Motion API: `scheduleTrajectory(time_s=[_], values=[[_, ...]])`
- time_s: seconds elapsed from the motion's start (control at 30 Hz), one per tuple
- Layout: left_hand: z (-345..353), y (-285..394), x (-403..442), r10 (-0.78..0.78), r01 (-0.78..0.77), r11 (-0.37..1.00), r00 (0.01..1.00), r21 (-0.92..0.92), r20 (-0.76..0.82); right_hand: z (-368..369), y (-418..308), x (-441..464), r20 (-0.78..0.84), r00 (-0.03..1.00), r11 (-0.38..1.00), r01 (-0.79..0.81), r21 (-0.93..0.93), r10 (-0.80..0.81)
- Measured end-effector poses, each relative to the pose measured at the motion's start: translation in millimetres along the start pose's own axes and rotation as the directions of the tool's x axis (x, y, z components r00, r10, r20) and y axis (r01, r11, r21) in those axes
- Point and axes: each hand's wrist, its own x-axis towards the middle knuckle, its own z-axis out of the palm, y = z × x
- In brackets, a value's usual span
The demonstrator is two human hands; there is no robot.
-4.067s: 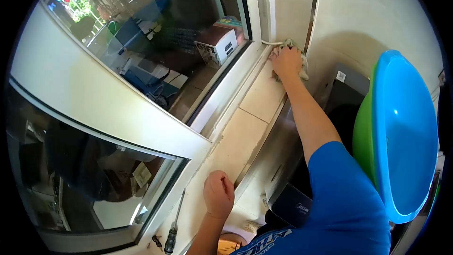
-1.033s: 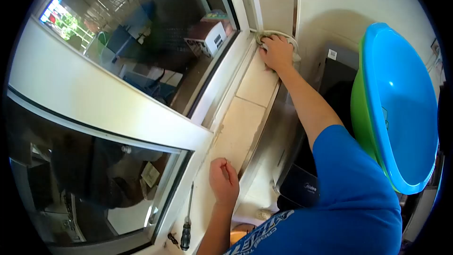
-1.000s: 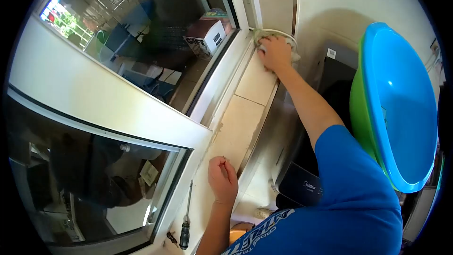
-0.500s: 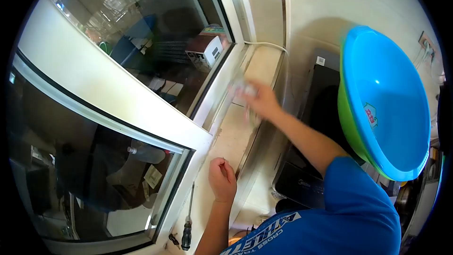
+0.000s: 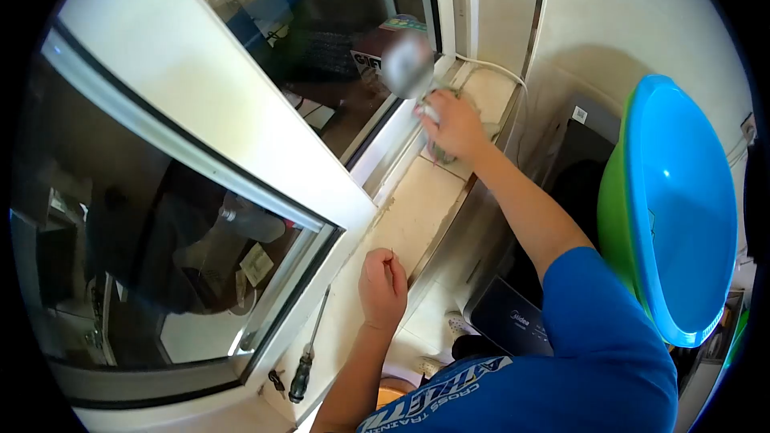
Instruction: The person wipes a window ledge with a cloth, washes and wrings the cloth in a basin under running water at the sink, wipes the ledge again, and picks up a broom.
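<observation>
My right hand [image 5: 459,127] is closed over a crumpled pale cloth [image 5: 438,151] and presses it on the tiled window sill [image 5: 425,200], near the far end beside the window frame. Part of the cloth is hidden under the fingers. Closer to me, my left hand [image 5: 382,289] is curled into a fist just over the sill. A tiny tip seems to show at its fingers, but what it holds cannot be made out. Left of that wrist lies a screwdriver [image 5: 303,369] with a dark handle, beside a small black object [image 5: 277,382].
An open white-framed window [image 5: 341,220] borders the sill on the left. To the right, a large blue and green basin [image 5: 613,208] stands tilted above a black Midea appliance [image 5: 513,317]. A white cable [image 5: 493,66] crosses the sill's far end. Behind the glass is a box [image 5: 370,56].
My right hand has moved the cloth farther along the sill, toward its far end. My left fist stays near the same spot. The view has shifted slightly.
</observation>
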Motion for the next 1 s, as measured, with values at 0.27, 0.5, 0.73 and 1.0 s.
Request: scheduleTrajectory(time_s=[0.27, 0.5, 0.73, 1.0], values=[[-1.1, -2.2, 0.1, 0.021, -0.021, 1.0, 1.0, 0.011, 0.002, -23.3, -60.9, -22.7, 0.348, 0.913, 0.899, 0.045, 0.437, -0.215], [-1.5, -5.1, 0.5, 0.04, -0.04, 0.999, 0.999, -0.014, -0.001, -22.6, -28.9, 19.4, 0.484, 0.874, 0.965, 0.084, -0.248, 0.048], [1.3, -1.9, 0.9, 0.025, -0.025, 1.0, 0.999, -0.016, -0.029, -18.5, -95.1, -8.2, 0.706, 0.673, 0.956, 0.294, 0.015, -0.219], [1.2, -3.4, -1.4, -0.005, 0.004, 1.0, 1.0, 0.031, 0.019, -23.7, -67.6, -34.7, 0.523, 0.852, 0.373, -0.48, 0.794, -0.017]])
